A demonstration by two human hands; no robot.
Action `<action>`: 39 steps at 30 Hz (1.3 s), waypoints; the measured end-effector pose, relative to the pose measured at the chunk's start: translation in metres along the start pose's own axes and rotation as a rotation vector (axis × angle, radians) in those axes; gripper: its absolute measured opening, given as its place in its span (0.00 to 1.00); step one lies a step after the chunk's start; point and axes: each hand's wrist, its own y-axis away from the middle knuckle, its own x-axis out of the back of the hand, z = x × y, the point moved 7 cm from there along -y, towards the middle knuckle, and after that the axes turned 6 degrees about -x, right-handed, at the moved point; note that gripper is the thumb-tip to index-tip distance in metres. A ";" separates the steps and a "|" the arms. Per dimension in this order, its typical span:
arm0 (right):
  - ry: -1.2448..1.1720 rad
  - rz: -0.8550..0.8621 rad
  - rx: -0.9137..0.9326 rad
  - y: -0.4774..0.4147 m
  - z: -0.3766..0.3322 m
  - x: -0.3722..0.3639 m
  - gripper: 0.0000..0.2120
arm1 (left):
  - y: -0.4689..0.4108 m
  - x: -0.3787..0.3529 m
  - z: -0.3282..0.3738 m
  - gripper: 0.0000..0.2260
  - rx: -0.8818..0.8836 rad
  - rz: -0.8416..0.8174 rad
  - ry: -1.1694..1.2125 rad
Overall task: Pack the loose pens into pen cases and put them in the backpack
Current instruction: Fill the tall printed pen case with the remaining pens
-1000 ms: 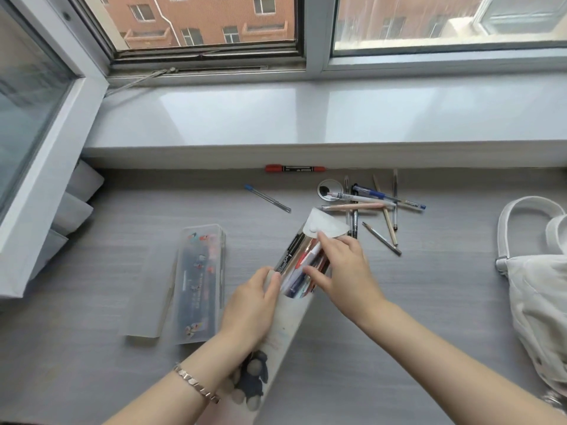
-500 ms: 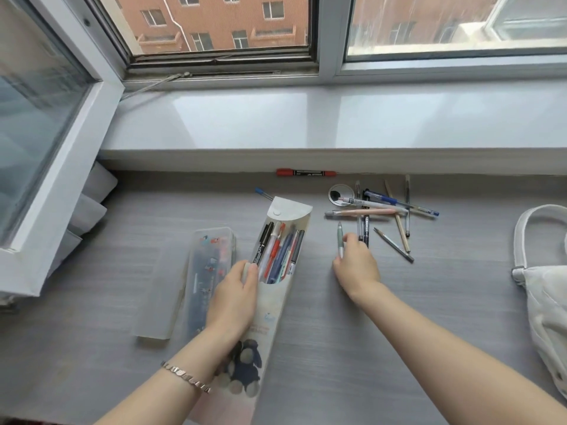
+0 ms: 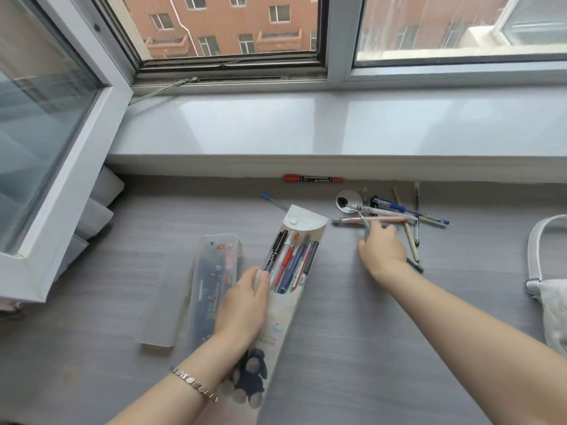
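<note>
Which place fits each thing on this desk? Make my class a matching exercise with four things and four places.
Things:
1 red marker
2 clear pen case
3 white bag
4 pale green pen

Places:
A at the right edge of the desk
B pinched in the right hand
C along the foot of the windowsill
D just left of the open pen pouch

Pairs: 1-C, 2-D, 3-A, 4-B.

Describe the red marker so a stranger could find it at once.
Find the white window sill across the back of the grey desk. Under its front edge, near the middle, lies the marker. Unlike the piled pens to its right, it lies alone, with red ends and a black middle.
</note>
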 end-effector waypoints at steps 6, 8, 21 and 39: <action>0.100 -0.062 -0.098 -0.005 0.003 -0.005 0.14 | -0.002 0.000 -0.001 0.14 -0.004 0.003 -0.025; 0.096 -0.115 -0.100 0.003 0.011 -0.009 0.16 | -0.002 -0.002 -0.003 0.14 0.001 -0.004 -0.026; -0.233 -0.317 -0.043 0.077 0.058 -0.026 0.10 | 0.013 -0.015 -0.002 0.15 0.003 -0.046 -0.030; -0.957 -0.901 -0.039 0.168 0.001 0.025 0.04 | 0.025 -0.020 0.018 0.14 -0.033 -0.079 -0.047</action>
